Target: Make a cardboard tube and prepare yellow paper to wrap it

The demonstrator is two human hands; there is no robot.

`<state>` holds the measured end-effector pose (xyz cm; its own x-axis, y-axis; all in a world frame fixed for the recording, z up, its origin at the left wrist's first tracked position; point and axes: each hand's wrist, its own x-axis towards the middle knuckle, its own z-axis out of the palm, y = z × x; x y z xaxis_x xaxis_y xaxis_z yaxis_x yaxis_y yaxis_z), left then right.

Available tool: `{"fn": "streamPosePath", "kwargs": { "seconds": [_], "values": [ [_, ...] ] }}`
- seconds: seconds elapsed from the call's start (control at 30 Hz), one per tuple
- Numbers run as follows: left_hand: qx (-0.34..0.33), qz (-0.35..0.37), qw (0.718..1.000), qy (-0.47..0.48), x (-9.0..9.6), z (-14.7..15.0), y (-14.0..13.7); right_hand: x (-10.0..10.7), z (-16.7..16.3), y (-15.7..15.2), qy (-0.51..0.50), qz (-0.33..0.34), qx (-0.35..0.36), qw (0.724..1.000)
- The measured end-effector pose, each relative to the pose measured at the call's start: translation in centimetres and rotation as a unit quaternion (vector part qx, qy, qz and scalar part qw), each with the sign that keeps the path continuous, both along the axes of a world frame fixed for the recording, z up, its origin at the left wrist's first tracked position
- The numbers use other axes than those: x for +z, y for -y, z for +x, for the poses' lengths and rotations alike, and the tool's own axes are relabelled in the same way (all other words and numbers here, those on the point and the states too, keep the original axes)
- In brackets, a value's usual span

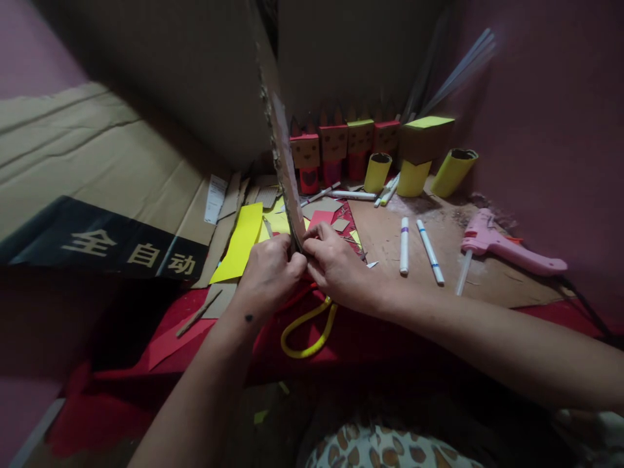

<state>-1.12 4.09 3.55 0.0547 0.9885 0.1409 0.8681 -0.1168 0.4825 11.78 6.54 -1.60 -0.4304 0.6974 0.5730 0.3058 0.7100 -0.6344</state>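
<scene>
A large brown cardboard sheet (287,162) stands upright, seen nearly edge-on, with a torn edge toward me. My left hand (275,266) is closed on the left side of its lower end. From the right, my right hand (336,263) pinches the same end, fingertips close to the left hand. Just below the right hand lies a yellow loop (307,351), perhaps a handle; its upper part is hidden. Beside the left hand is a strip of yellow paper (244,240). Pieces of red paper (324,218) and cardboard scraps lie behind the right hand.
Several cardboard-headed paper figures (334,143) and yellow tubes (453,172) stand at the back. Markers (404,247) and a pink glue gun (507,247) lie at right. A big printed cardboard panel (121,156) fills the left. A red cloth (380,331) covers the table's front.
</scene>
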Motion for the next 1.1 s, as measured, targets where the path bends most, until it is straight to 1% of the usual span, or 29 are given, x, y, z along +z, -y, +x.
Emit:
{"fn": "streamPosePath", "kwargs": {
  "seconds": [0.1, 0.17, 0.43, 0.57, 0.7, 0.83, 0.93, 1.03, 1.1],
  "values": [
    [0.037, 0.045, 0.998, -0.001, -0.4, 0.3, 0.1, -0.1, 0.0, -0.3, 0.008, 0.012, -0.010, 1.000],
    [0.049, 0.056, 0.997, 0.002, -0.5, 0.3, 0.3, 0.0, 0.1, -0.5, 0.016, 0.012, -0.011, 1.000],
    [0.049, 0.067, 0.996, 0.015, -0.4, 0.1, 0.5, 0.2, 0.2, -1.0, 0.004, 0.016, -0.007, 1.000],
    [0.050, 0.055, 0.997, 0.014, -0.4, 0.2, 0.9, 0.1, 0.3, -1.2, 0.018, -0.004, -0.015, 1.000],
    [0.057, 0.082, 0.994, -0.033, -0.5, 0.6, 1.4, 0.1, 0.2, -1.1, 0.059, -0.017, -0.009, 0.998],
    [0.049, 0.101, 0.993, -0.046, -0.7, 1.0, 1.4, 0.4, 0.0, -0.8, 0.080, -0.082, -0.013, 0.993],
    [0.046, 0.130, 0.988, -0.071, -1.0, 1.4, 1.1, 0.6, -0.2, -0.5, 0.097, -0.119, -0.033, 0.988],
    [0.051, 0.160, 0.980, -0.103, -1.1, 1.8, 0.7, 0.6, -0.3, -0.4, 0.112, -0.116, -0.052, 0.986],
    [0.054, 0.159, 0.980, -0.110, -1.1, 1.9, 0.6, 0.5, -0.2, -0.5, 0.092, -0.103, -0.051, 0.989]
  ]
}}
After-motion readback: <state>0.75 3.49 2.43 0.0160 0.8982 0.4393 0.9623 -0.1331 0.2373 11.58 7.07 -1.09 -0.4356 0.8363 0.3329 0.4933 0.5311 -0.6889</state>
